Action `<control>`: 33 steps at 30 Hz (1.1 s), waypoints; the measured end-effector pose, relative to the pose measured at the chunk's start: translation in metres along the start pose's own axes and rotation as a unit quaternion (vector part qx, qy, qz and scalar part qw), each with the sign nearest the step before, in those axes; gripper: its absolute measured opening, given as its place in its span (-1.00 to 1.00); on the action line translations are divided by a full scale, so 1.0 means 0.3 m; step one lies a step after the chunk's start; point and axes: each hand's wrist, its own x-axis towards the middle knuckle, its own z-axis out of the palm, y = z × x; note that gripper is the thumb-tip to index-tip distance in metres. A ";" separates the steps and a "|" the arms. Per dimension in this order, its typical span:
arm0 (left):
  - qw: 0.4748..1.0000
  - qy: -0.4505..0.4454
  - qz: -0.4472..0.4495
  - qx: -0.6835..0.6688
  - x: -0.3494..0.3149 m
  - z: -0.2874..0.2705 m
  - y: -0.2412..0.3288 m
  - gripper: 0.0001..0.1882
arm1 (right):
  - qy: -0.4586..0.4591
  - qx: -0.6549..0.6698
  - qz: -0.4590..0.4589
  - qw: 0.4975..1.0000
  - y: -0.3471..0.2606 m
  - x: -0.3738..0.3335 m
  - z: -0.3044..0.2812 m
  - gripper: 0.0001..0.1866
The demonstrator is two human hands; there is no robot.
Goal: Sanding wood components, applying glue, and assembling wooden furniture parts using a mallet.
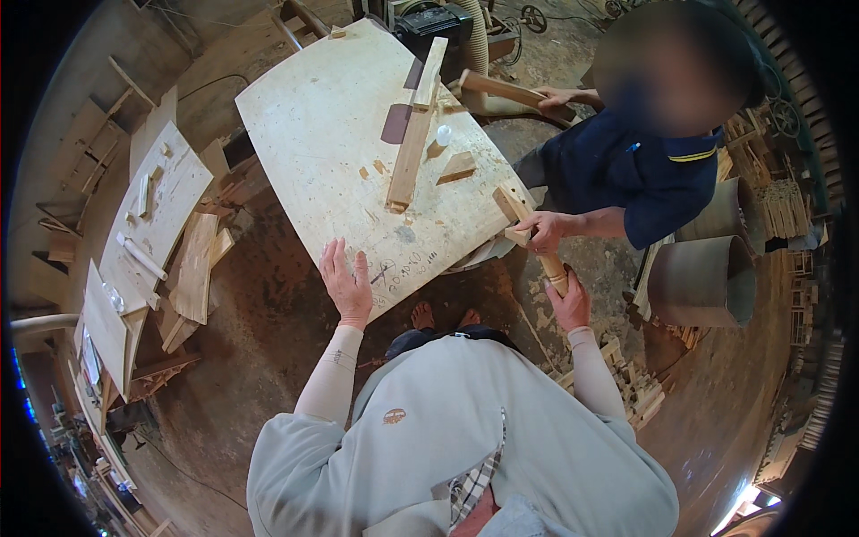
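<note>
My left hand (346, 282) is open, fingers spread, at the near edge of the pale wooden table (295, 134); whether its palm presses on the board I cannot tell. My right hand (570, 302), off the table's right corner, is closed round the lower end of a turned wooden piece (552, 267). A co-worker's hand (545, 231) grips the squared upper part of that wood. On the table lie a long wooden bar (413, 157), a lighter strip (432, 72), a short angled block (457, 167) and dark reddish sandpaper pieces (395, 123).
A co-worker in a dark blue shirt (617, 170) stands at the right, the other hand on a wooden plank (506, 89). Large drums (702, 282) stand behind. Boards on a bench (170, 197) line the left. A motor (434, 25) and hose are at the far end.
</note>
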 end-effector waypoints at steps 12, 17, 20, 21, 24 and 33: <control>1.000 -0.003 0.001 -0.010 0.001 -0.009 0.004 -0.39 | 0.001 -0.002 0.022 1.000 -0.050 -0.007 -0.032 -0.28; 0.999 -0.002 -0.001 -0.037 -0.003 -0.017 -0.002 -0.39 | 0.008 0.009 0.018 1.000 -0.068 -0.006 -0.039 -0.29; 0.998 0.002 0.001 -0.068 -0.022 -0.043 -0.007 -0.41 | -0.001 0.017 0.012 1.000 -0.072 0.000 -0.041 -0.27; 0.996 0.000 0.008 -0.089 -0.024 -0.050 -0.004 -0.42 | -0.007 0.024 0.011 1.000 -0.062 0.000 -0.041 -0.27; 0.997 -0.028 0.005 -0.070 -0.101 -0.141 -0.001 -0.44 | -0.016 0.027 0.003 0.999 -0.039 -0.004 -0.030 -0.26; 0.956 0.124 -0.210 0.165 -0.701 -0.448 -0.273 -0.50 | -0.096 0.052 0.004 0.994 0.048 0.007 -0.072 -0.24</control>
